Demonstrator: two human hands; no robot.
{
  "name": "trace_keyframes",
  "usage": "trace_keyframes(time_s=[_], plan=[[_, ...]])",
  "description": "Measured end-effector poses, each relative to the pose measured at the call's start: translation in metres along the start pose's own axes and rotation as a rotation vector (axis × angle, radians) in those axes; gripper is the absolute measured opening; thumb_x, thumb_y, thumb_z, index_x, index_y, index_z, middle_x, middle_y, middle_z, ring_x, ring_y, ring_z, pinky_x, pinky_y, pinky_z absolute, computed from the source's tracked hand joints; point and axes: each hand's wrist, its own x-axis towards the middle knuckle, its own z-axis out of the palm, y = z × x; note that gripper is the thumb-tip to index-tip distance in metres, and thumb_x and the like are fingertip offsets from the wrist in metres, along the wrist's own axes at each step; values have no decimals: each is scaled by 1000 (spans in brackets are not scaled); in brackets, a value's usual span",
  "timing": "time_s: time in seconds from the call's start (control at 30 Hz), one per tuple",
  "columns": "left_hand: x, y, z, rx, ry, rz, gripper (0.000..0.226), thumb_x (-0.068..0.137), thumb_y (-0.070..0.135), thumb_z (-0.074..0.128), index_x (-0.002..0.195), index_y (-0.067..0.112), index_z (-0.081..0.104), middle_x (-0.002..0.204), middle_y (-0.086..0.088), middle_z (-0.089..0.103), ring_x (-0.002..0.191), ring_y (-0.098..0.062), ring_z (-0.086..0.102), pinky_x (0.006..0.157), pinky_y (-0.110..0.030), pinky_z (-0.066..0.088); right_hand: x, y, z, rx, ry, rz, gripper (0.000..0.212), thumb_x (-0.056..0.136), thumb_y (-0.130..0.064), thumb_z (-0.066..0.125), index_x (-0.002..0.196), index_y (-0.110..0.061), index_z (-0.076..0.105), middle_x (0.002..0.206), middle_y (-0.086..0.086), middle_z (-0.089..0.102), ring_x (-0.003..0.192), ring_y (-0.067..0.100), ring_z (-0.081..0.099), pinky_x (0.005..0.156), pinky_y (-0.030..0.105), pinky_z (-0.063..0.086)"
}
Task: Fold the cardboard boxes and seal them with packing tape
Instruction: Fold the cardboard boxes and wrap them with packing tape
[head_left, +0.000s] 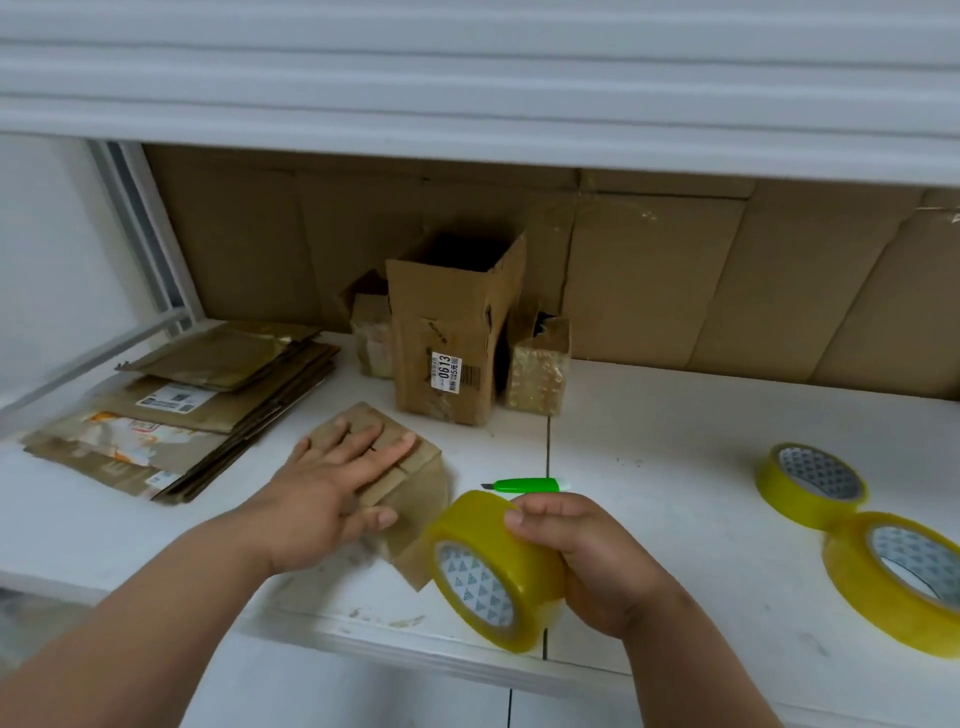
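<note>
Two hands: flattened box (410, 483), tape roll (488, 566).

A small brown box (410, 473) lies folded beside a lifted yellow tape roll (488, 566).

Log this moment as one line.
left hand: flat on small box | right hand: holds tape roll | seal: not yet

We note a matt brown cardboard box (400, 467), creased and scuffed. The tape roll (488, 566) is glossy yellowish plastic film on a printed paper core. The cutter (524, 485) is smooth green plastic. The table (675, 467) is matt white, smudged. The stack (182, 410) is worn cardboard with paper labels.
</note>
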Motion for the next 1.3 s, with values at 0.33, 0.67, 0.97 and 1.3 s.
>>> trace_keyframes(time_s=[0.33, 0.67, 0.97, 1.3], plan=[[1, -11, -6, -321, 69, -79, 42, 95, 59, 34, 137, 60, 31, 164, 12, 14, 152, -11, -5, 122, -36, 6, 3, 8, 39, -63, 40, -17, 9, 83, -21, 73, 86, -12, 71, 86, 11, 67, 85, 25, 61, 79, 35, 43], [14, 11, 13, -394, 383, -226, 42, 84, 50, 70, 125, 41, 64, 154, 8, 41, 150, -19, 17, 117, -42, 28, -16, 19, 39, -46, 24, -53, 32, 75, -24, 68, 100, -5, 69, 91, 12, 67, 85, 22, 59, 75, 26, 45], [18, 5, 11, -381, 383, -189, 38, 93, 43, 63, 130, 37, 62, 155, 0, 40, 150, -24, 19, 118, -39, 24, -16, 28, 54, -20, -24, -72, 31, 73, -17, 66, 103, -10, 72, 95, 12, 71, 88, 24, 63, 79, 32, 48], [22, -9, 2, -389, 395, -154, 39, 95, 38, 61, 133, 30, 61, 156, -1, 39, 150, -21, 19, 123, -38, 15, 2, 26, 34, 40, -141, -17, 30, 78, -21, 66, 105, -7, 68, 98, 16, 68, 92, 31, 58, 83, 38, 44]])
